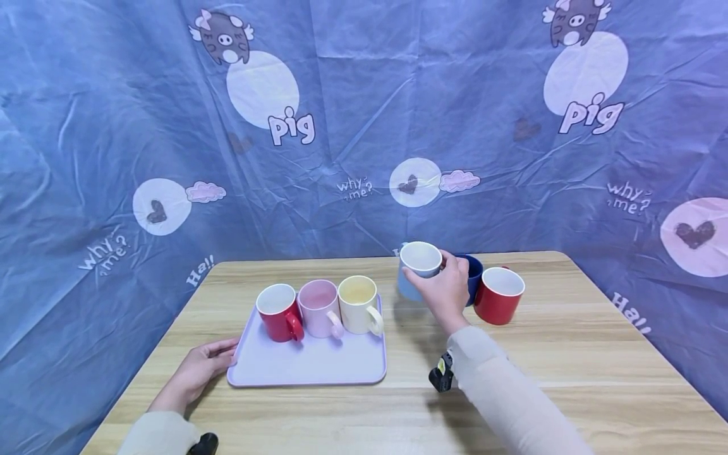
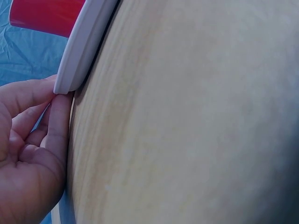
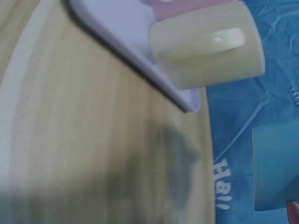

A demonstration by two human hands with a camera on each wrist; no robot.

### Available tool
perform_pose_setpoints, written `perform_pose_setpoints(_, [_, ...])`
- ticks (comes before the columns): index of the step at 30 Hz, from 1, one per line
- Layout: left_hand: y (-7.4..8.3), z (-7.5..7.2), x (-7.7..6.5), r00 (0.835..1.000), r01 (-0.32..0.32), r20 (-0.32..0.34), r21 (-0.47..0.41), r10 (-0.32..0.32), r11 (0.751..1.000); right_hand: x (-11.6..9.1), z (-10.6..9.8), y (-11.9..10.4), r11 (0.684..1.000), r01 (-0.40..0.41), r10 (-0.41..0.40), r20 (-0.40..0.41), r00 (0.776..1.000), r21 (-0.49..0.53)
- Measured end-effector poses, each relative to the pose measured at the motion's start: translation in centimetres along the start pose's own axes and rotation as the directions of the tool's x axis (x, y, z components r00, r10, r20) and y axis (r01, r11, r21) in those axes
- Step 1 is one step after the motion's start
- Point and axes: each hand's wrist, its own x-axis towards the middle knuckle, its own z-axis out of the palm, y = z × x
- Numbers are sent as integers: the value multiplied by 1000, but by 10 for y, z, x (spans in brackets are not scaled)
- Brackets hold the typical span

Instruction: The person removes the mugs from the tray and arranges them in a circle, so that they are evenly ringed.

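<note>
In the head view my right hand (image 1: 449, 287) grips a light blue mug (image 1: 419, 272) with a white inside, thumb on the near side and fingers on the right. The mug is upright, held above the table at the back, right of the tray. My left hand (image 1: 205, 366) pinches the left front corner of a lilac tray (image 1: 307, 370), thumb and fingers on either side of its rim (image 2: 70, 70). Along the tray's back half stand a red mug (image 1: 279, 314), a pink mug (image 1: 320, 309) and a cream mug (image 1: 358, 306), handles toward the front right.
Behind my right hand a dark blue mug (image 1: 474, 278) is partly hidden. A second red mug (image 1: 500, 297) with a white inside stands to its right. The wooden table (image 1: 580, 354) ends at a blue printed cloth (image 1: 352, 126) hanging behind it.
</note>
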Motion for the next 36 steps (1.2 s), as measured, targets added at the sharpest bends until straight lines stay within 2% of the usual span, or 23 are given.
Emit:
perform_pose_setpoints(9, [-1, 0, 2, 1000, 5, -11, -4, -5, 1000, -7, 9, 28, 999, -14, 14, -1, 1000, -38])
perform_pose_setpoints(17, [-2, 0, 2, 1000, 2, -20, 17, -2, 1000, -13, 13, 42, 998, -44, 44, 4, 999, -47])
perform_pose_setpoints(36, [-1, 2, 1, 1000, 7, -26, 16, -6, 1000, -24, 25, 51, 986, -161, 158, -63, 985, -40])
